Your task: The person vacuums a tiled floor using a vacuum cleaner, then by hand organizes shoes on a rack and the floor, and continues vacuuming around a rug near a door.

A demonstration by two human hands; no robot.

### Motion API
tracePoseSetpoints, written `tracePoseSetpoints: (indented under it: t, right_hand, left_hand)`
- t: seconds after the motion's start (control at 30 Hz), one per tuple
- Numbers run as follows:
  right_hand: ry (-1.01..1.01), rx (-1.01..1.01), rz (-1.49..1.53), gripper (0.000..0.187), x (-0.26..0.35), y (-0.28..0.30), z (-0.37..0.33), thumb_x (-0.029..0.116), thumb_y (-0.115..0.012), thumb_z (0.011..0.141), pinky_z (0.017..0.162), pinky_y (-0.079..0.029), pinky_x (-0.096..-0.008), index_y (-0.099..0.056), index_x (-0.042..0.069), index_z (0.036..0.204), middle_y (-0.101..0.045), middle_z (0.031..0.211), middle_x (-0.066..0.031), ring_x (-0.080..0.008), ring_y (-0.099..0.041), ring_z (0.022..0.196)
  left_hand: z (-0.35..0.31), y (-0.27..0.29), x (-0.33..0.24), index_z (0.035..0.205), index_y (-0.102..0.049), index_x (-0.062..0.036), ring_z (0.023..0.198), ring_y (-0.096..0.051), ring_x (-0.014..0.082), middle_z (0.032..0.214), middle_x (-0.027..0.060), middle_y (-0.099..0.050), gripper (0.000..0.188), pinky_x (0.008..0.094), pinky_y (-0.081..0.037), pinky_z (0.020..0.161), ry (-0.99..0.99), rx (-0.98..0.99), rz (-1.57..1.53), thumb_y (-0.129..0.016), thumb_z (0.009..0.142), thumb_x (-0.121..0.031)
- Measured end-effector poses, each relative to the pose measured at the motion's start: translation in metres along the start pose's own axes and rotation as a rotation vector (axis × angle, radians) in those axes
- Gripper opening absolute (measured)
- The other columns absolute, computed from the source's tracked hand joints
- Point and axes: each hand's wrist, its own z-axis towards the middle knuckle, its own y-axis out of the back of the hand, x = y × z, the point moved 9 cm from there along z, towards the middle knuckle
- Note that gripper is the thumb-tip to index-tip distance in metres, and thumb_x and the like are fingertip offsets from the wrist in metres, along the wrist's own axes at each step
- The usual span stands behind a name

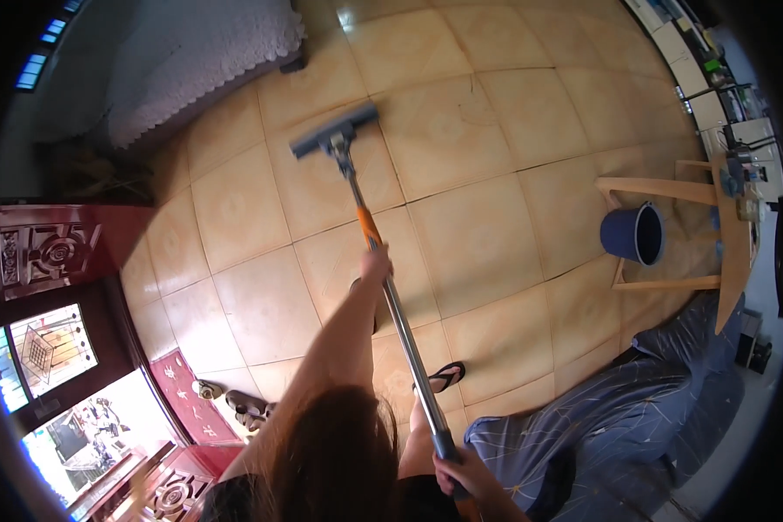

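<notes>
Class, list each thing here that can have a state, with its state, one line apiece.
Mop: slanted, mop head down at the floor
Left hand: closed around the mop
Right hand: closed near its upper end
Blue bucket: upright, open-topped, contents unclear
Red carved door: open
Black flip-flop: worn
Blue patterned cover: draped, creased

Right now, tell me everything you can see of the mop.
The mop has a wide, flat grey head, a shiny, metal-looking pole, an orange grip and a dark collar lower down. It slants forward, its head apparently on the tiled floor. The left hand holds it around the orange grip's lower end, the right hand near the pole's near end.
</notes>
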Motion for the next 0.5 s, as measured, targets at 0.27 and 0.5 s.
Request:
tracePoseSetpoints:
  t: [0.27,0.5]
  right_hand:
    - [0.029,-0.296,-0.294,0.016,-0.130,0.105,-0.105,0.021,-0.049,0.081,0.045,-0.036,-0.0205,-0.050,0.006,0.081,-0.048,0.053,-0.0024,-0.0099,-0.047,0.048]
    - [0.058,-0.433,-0.195,0.017,-0.102,0.134,-0.191,0.023,-0.048,0.081,0.045,-0.035,-0.0216,-0.051,0.006,0.079,-0.048,0.055,-0.0019,-0.0095,-0.045,0.050]
  left_hand:
    - [-0.204,-0.070,0.208,0.060,-0.046,-0.0068,0.040,-0.050,0.0198,0.047,0.0065,-0.046,0.029,0.0319,-0.042,0.038,0.186,0.115,0.129,-0.050,0.074,-0.032]
    - [-0.300,-0.161,0.233,0.055,-0.046,-0.0035,0.037,-0.048,0.0183,0.044,0.0076,-0.047,0.036,0.0320,-0.040,0.036,0.128,0.220,0.247,-0.051,0.074,-0.034]
